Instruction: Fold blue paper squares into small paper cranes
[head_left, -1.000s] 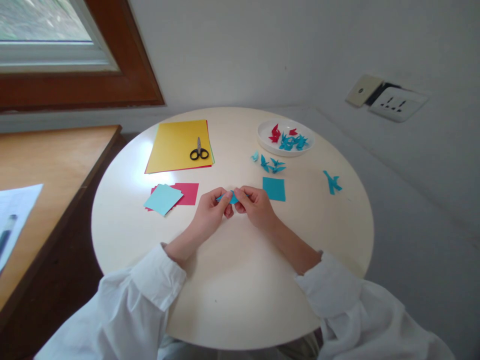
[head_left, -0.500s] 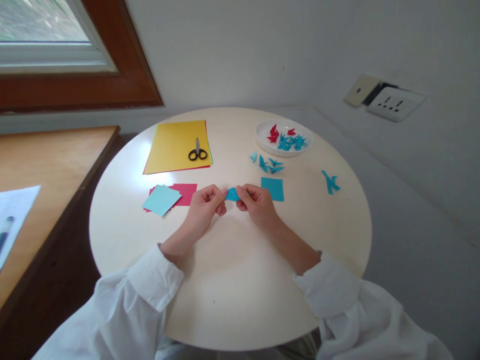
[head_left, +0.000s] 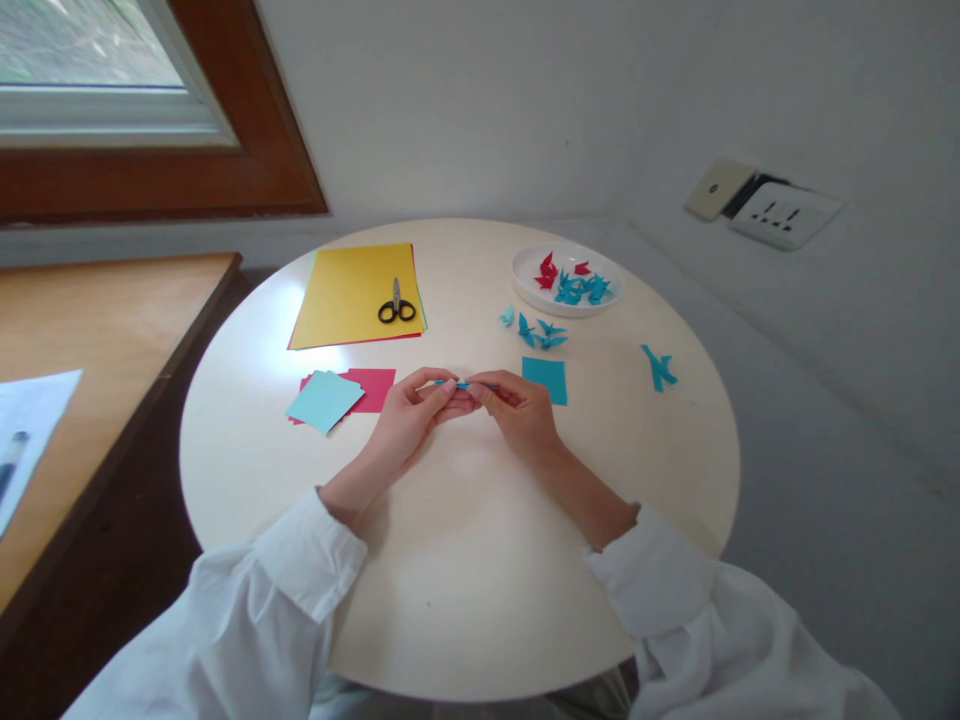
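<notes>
A round cream-coloured table (head_left: 465, 560) fills most of the view, set in the corner of a white-walled room. To its left stands a brown wooden desk (head_left: 97, 320) with a white printed sheet (head_left: 30, 420) lying at its near edge.

On the far left part of the table lies a stack of large yellow paper sheets (head_left: 341, 300), with red and green edges showing beneath it. A pair of black-handled scissors (head_left: 397, 305) rests shut on the stack's right side. On the far right part sits a shallow white round dish (head_left: 526, 278) holding small folded paper figures, some red (head_left: 547, 270) and some blue (head_left: 581, 290).

Nearer the person, a red paper rectangle (head_left: 377, 386) lies flat, with a pale blue paper square (head_left: 324, 400) overlapping its left end. A teal paper square (head_left: 545, 380) lies just beside the right hand. Three small blue folded figures (head_left: 540, 333) sit between the dish and the teal square, and another blue folded figure (head_left: 658, 367) lies well apart towards the table's right edge.

Both arms come in from below in white sleeves. The left hand (head_left: 409, 420) and the right hand (head_left: 523, 415) meet above the middle of the table, fingers curled in. Each pinches one end of a small folded piece of blue paper (head_left: 466, 385) between thumb and forefinger. The piece is seen edge-on as a thin line, held just above the tabletop between the red rectangle and the teal square.
</notes>
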